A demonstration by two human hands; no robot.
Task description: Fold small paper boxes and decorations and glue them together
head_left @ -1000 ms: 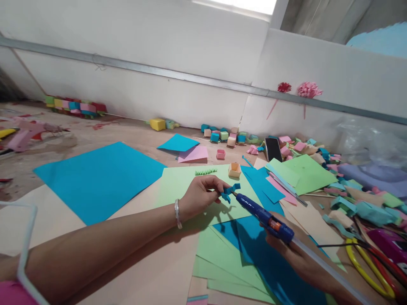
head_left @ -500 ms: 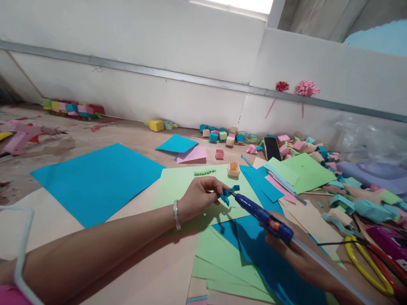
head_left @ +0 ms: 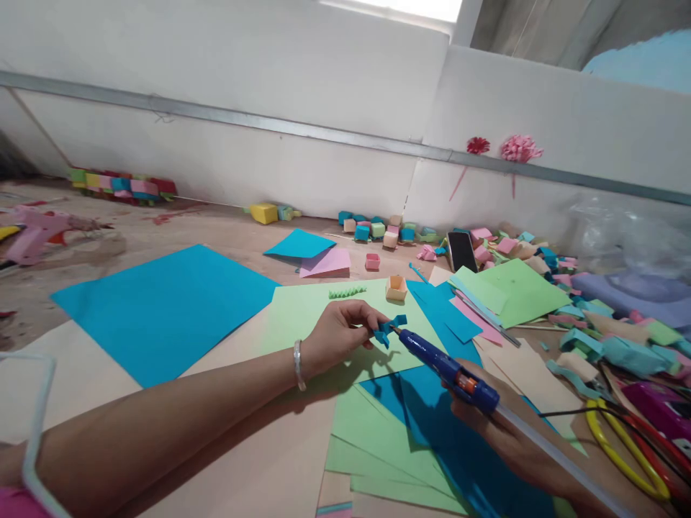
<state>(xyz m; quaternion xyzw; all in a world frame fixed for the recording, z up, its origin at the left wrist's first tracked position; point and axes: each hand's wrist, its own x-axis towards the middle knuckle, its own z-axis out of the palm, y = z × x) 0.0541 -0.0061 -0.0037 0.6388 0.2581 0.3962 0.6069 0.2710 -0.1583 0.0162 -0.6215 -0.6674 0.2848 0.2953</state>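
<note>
Between the fingertips of my left hand (head_left: 345,327) is a small folded blue paper piece (head_left: 384,337). My right hand (head_left: 480,406) is wrapped round a dark blue glue gun (head_left: 440,360), with a long translucent glue stick (head_left: 551,450) poking out of its back end. The gun's nozzle meets the blue paper piece, or is very close to it. Beneath both hands lies a light green paper sheet (head_left: 302,313). On that sheet, beyond my left hand, are a zigzag-folded green strip (head_left: 347,292) and a small open peach paper box (head_left: 396,288).
A large blue sheet (head_left: 167,309) lies to the left, near a pink glue gun (head_left: 40,234). Folded paper cubes (head_left: 372,229) line the wall. To the right are a phone (head_left: 461,252), heaped paper pieces (head_left: 610,338) and yellow-handled scissors (head_left: 620,446).
</note>
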